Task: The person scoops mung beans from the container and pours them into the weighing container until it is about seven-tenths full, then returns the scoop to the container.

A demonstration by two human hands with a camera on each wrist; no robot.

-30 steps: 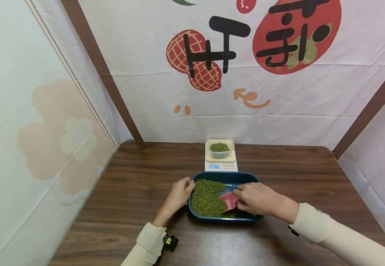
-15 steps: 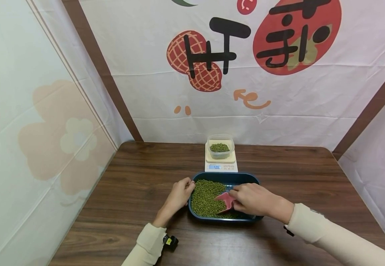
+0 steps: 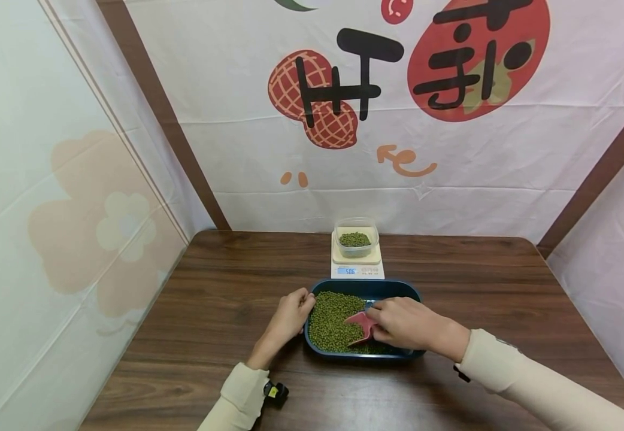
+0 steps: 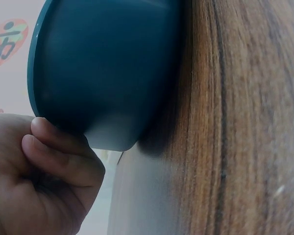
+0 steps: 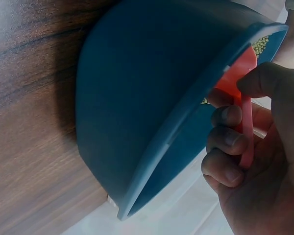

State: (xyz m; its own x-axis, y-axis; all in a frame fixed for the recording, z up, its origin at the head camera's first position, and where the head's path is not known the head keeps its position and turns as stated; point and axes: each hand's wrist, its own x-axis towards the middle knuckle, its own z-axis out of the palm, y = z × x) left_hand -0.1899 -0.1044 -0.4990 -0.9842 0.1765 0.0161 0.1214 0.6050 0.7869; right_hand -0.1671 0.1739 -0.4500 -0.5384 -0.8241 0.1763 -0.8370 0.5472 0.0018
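Biggest thing in front of you is the white printed cloth (image 3: 258,137) hanging behind the worktop's far edge. Then there's your worktop (image 3: 231,275), dark wood grain, with most of the stuff around its middle, well in from the left and right edges.

Your blue tray (image 3: 368,287) sits flat there, long side running left to right. Just past it, toward the far edge, is a white scale (image 3: 357,272) with its display lit, digits kinda tiny. A clear tub (image 3: 355,252) stands upright on the scale, some green beans inside it too.

Your left hand (image 3: 288,317) has its fingers curled and gripping the rim at the tray's left end. Your right hand (image 3: 409,323) is over the tray's right part, fingers wrapped round the handle of the pink scoop (image 3: 363,326), thumb pressed on it. The scoop's down in the tray, mouth facing left into the beans; can't tell how full it is.

Smallest: the green beans (image 3: 333,323), heaped mostly in the tray's left half.
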